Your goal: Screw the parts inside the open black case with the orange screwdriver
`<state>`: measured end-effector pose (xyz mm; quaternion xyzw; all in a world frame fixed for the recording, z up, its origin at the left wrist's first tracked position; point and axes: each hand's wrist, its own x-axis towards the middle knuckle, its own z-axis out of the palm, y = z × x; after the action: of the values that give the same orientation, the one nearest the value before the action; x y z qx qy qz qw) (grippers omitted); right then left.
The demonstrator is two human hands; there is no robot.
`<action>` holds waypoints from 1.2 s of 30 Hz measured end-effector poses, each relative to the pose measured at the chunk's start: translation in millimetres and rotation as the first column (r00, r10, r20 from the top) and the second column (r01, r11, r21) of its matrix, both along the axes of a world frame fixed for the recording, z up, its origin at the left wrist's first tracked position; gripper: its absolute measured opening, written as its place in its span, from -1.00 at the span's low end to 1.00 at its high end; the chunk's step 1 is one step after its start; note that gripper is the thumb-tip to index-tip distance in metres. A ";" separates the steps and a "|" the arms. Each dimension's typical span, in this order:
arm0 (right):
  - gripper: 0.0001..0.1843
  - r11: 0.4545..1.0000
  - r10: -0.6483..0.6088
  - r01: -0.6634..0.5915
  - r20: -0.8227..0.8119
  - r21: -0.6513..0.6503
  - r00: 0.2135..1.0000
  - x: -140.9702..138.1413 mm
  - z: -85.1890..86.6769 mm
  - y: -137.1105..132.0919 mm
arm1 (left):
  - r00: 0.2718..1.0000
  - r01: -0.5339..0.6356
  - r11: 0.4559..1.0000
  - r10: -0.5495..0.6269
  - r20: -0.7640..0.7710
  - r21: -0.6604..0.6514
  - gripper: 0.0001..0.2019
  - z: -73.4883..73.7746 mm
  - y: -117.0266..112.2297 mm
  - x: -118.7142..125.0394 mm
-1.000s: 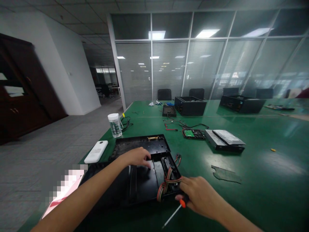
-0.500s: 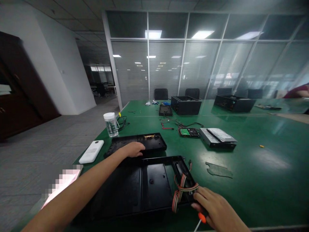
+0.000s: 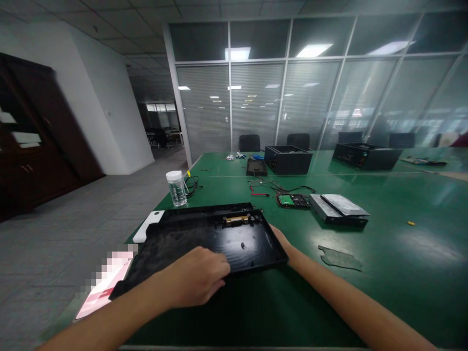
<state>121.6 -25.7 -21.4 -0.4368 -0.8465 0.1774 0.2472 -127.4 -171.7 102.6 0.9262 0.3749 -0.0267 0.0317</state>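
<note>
A shallow black computer case panel (image 3: 204, 239) with raised rims lies tilted in front of me, its inner face up. A gold-coloured strip (image 3: 237, 220) sits near its far right corner. My left hand (image 3: 201, 273) has its fingers curled at the panel's near edge. At the right rim, my right hand (image 3: 281, 242) grips the panel, its fingertips hidden behind the rim. Behind it is a second black case part (image 3: 208, 209), mostly covered by the first. No ribbon cable or screwdriver shows now.
A water bottle (image 3: 177, 189) and a partly covered white device (image 3: 148, 228) stand at left. Beyond lie cables, a green circuit board (image 3: 287, 200), a metal drive unit (image 3: 340, 209), a thin dark plate (image 3: 340, 257) and a yellow piece (image 3: 411, 223). Black computer cases (image 3: 288, 160) stand farther back.
The panel with the gold strip has come nearer, with my left hand at it. The casing with the ribbon cable left the front. My right hand moved up to the panel's right rim.
</note>
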 end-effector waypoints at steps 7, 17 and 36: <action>-0.57 0.891 -0.221 0.025 0.384 0.454 0.897 27.0 -18.9 33.5 | 0.995 -0.024 0.998 0.019 -0.098 -0.050 -0.94 -57.5 -4.8 -2.4; -0.72 0.875 -0.434 0.285 0.373 0.391 0.820 98.4 -32.6 50.3 | 0.992 -0.111 0.977 0.099 -0.077 -0.184 -0.65 -67.2 59.5 2.9; -0.74 0.930 -0.277 0.183 0.279 0.318 0.920 86.3 -32.9 51.6 | 0.999 0.041 0.978 -0.033 -0.041 0.206 -0.83 -111.6 92.8 40.7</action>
<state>207.9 25.9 -54.3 -0.5166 -0.8340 -0.0502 0.1870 -86.7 -78.9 -9.0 0.9306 0.3588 -0.0053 -0.0719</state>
